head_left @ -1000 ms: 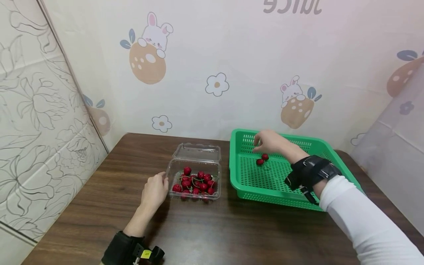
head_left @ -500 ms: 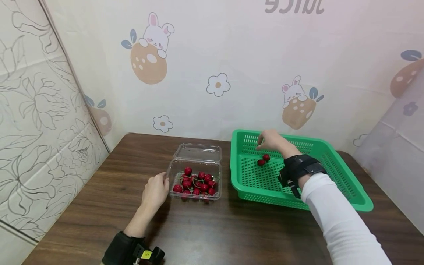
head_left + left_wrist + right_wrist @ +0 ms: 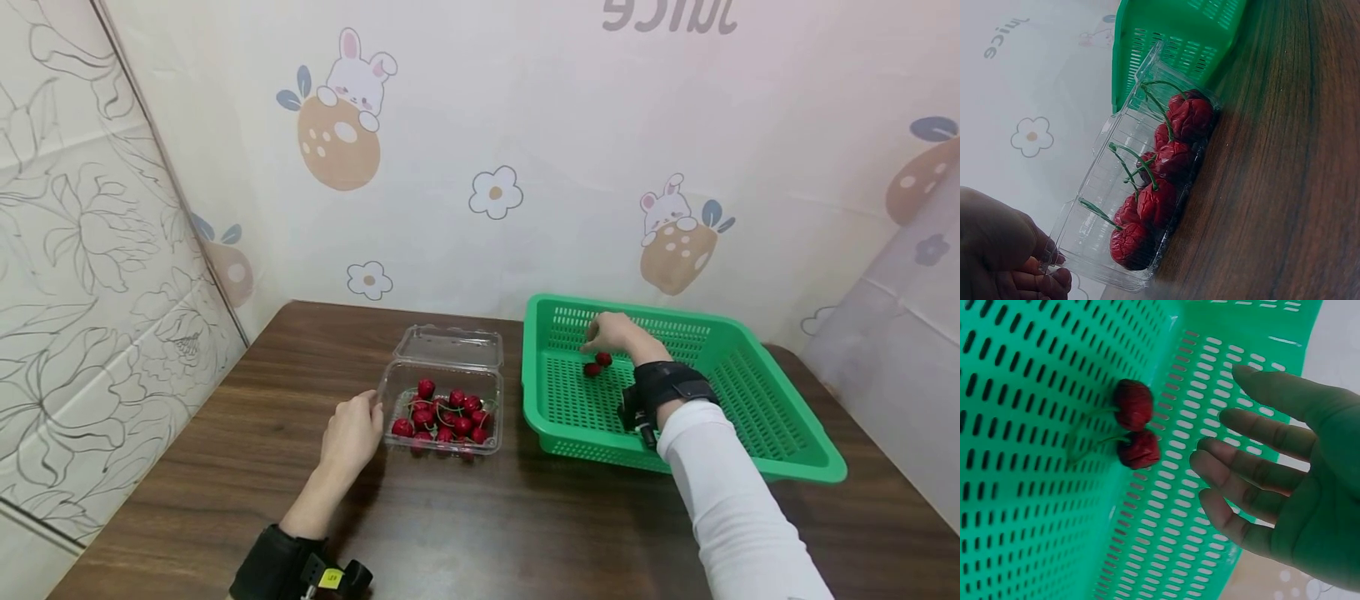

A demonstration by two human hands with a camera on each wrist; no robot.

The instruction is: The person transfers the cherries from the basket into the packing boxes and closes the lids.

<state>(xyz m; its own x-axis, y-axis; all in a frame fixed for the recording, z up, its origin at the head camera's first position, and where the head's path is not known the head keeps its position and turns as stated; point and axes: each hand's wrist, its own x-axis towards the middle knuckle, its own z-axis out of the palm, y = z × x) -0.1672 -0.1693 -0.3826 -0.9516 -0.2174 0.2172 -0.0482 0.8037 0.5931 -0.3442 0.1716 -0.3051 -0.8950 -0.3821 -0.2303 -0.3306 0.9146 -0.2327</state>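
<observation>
My left hand (image 3: 352, 433) pinches the left edge of a clear plastic clamshell box (image 3: 1094, 187), thumb and fingers on its rim. The box's lid (image 3: 448, 344) is folded back, and several red cherries (image 3: 444, 417) with green stems lie inside. My right hand (image 3: 1266, 469) is inside the green basket (image 3: 600, 450), fingers loosely spread and holding nothing. Close by it on the basket floor is a pair of cherries, one upper cherry (image 3: 1134, 403) and one lower cherry (image 3: 1140, 450), touching each other. Their stems seem to meet. A small gap separates the fingers from them in the right wrist view.
The brown wooden table (image 3: 465, 525) carries both containers, the box at the left and the basket at the right, a narrow gap between them. A patterned curtain (image 3: 495, 108) hangs right behind the table; another drawn-flower panel (image 3: 97, 275) stands at the left.
My right hand has come down lower in the basket, nearer to the two cherries, and its forearm has swung leftward. The left hand and box stay put.
</observation>
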